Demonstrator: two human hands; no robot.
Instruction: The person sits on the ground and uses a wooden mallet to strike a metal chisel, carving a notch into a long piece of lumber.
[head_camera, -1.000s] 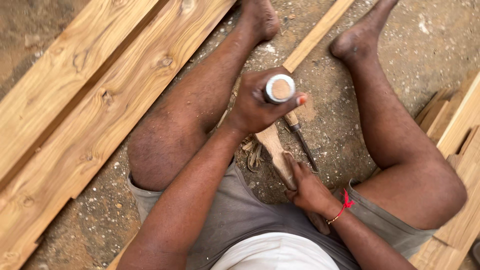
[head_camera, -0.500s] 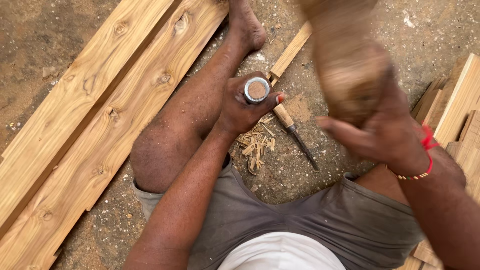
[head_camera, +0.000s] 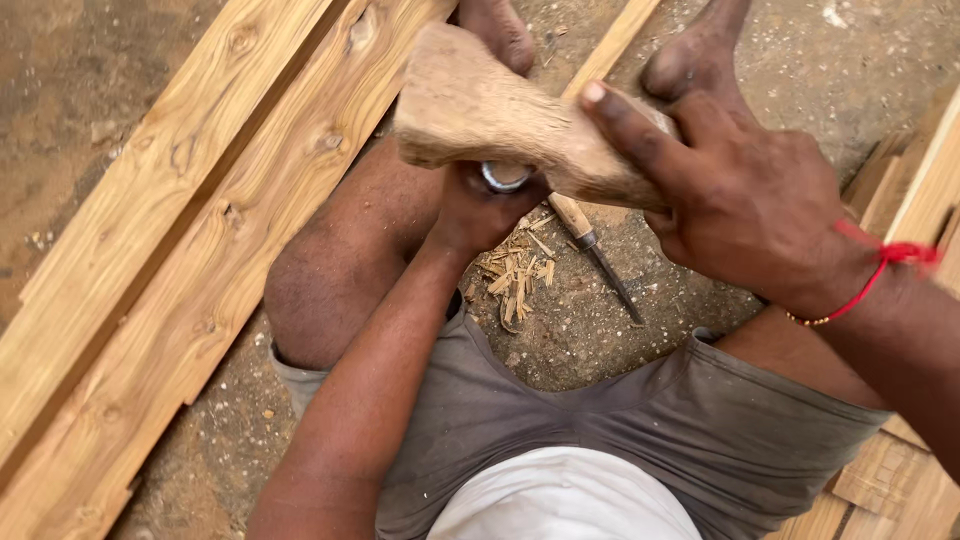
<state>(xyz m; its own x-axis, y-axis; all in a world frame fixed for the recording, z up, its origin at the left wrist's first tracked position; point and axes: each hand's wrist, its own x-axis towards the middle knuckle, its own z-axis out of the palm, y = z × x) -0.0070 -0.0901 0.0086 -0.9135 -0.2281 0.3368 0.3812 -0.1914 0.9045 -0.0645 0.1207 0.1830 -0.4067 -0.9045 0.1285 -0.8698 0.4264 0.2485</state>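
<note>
Fingers of the right hand (head_camera: 745, 200) are clenching around the narrow end of a rough wooden mallet (head_camera: 490, 115), which is hanging directly over the metal-capped top of a chisel (head_camera: 505, 177). The left hand (head_camera: 480, 210) is wrapping tightly around that chisel's handle, holding it upright between the person's legs; its blade and whatever it is biting into are hidden under the fist. A second chisel (head_camera: 598, 255), with a pale wooden handle and dark blade, is lying loose on the dirt just beside the left hand, touched by neither hand. Wood chips (head_camera: 515, 280) are sitting in a small heap near the left wrist, so some cutting appears done, though how much is left cannot be judged with the workpiece covered. Long grained planks (head_camera: 170, 250) are lying on the ground on the left side.
</note>
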